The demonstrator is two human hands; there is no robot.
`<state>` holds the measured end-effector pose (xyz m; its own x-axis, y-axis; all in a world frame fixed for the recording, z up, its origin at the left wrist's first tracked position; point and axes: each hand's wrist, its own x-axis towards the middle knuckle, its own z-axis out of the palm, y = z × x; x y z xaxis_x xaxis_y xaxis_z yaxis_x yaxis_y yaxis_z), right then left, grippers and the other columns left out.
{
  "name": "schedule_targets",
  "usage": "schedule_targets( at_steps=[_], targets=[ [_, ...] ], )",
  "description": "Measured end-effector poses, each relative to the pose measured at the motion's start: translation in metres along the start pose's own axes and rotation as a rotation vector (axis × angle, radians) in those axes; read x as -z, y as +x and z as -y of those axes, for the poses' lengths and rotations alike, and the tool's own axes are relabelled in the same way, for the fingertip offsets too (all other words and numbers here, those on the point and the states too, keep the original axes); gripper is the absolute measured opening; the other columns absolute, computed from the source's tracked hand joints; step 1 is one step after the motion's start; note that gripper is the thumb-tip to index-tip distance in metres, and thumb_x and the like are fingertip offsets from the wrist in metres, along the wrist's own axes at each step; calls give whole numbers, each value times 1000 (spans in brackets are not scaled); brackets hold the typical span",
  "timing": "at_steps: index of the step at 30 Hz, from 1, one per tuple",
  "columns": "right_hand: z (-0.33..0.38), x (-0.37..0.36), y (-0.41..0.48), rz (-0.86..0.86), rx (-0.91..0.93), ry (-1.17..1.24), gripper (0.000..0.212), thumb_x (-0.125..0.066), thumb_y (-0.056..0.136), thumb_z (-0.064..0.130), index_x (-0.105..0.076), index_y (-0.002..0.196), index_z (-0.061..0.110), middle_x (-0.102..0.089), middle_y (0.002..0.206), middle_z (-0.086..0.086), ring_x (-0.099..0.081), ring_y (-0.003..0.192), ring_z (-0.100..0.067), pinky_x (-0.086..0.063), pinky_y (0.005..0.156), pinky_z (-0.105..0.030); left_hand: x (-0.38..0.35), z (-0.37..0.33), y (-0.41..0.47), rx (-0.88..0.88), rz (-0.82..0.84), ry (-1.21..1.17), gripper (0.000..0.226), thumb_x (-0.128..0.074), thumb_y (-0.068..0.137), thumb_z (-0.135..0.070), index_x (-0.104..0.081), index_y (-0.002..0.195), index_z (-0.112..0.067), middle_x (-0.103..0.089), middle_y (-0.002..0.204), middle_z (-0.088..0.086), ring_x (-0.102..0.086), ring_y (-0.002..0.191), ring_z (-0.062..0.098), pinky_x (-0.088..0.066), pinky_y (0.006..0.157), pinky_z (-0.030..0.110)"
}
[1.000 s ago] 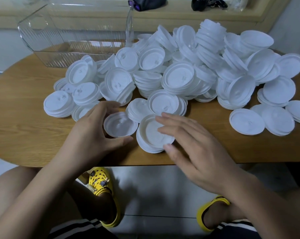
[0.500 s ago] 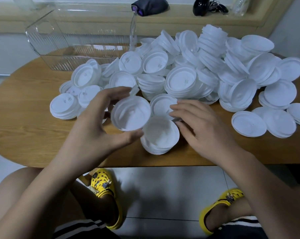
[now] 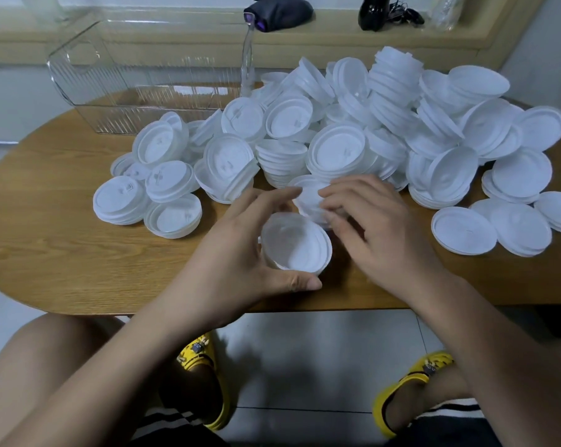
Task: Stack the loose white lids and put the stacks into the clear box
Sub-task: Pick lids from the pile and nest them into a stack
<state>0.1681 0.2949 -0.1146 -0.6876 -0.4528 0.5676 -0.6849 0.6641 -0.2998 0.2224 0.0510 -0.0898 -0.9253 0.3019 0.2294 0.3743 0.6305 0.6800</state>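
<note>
Stacking step. My left hand [image 3: 237, 253] cups small stack [image 3: 297, 241], frame centre, thumb under rim. My right hand [image 3: 379, 233] pinches next lid [image 3: 308, 201] just above it. Next: seat lid squarely on stack. Destination clear box [image 3: 79, 75] upper left.

**Stuff I can't make out here**

Right hand [image 3: 379, 233] is all motion blur. Its fingers are over a lid [image 3: 309, 201] at the near edge of the pile [image 3: 385, 124], and I can't tell if it grips it or just touches it. Left hand [image 3: 240, 253] wraps the stack [image 3: 297, 243] and covers its side, so no counting the lids. The pile's bottom layer is buried. The box [image 3: 89, 91] has its right end behind lids. The bag [image 3: 279, 12] and a black thing [image 3: 372, 14] get cropped at the top, and the table [image 3: 63, 253] runs off the right side.
</note>
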Motion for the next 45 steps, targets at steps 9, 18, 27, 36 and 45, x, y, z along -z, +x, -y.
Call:
schedule_targets(
  at_steps=[9,18,27,36,45],
  targets=[
    [42,29,-19,47,29,216,8,-65,104,7,-70,101,3,-70,137,-4,-60,139,-18,-49,110,-44,-17,4,-9,135,-57,-286,124,-102,60,-43,-35,164,-38,-63,145,-19,-55,138,-6,-46,111,17],
    [52,9,-32,216,100,195,14,-56,109,9,-70,112,5,-62,153,-2,-50,150,-14,-40,121,-45,-25,10,-24,193,-37,-438,119,-102,65,-45,-34,163,-46,-64,152,-14,-54,147,6,-43,123,48],
    [55,3,-38,259,113,204,22,-54,110,9,-68,126,7,-55,161,0,-43,155,-12,-37,126,-44,-17,17,-24,189,-11,-397,109,-99,69,-36,-41,161,-35,-66,148,-17,-58,142,4,-46,121,45],
    [51,16,-32,191,56,248,25,-58,107,10,-69,128,5,-58,157,1,-45,154,-12,-39,123,-39,1,21,-20,135,-18,-418,103,-100,72,-36,-45,159,-30,-64,152,-13,-54,146,3,-45,119,26],
    [-3,14,0,-60,35,-17,19,-62,104,0,-74,120,2,-72,136,-6,-64,134,-24,-50,108,-51,23,34,-6,148,-260,-188,34,-77,99,-25,-71,132,-24,-74,129,-17,-67,123,2,-55,104,24]
  ],
)
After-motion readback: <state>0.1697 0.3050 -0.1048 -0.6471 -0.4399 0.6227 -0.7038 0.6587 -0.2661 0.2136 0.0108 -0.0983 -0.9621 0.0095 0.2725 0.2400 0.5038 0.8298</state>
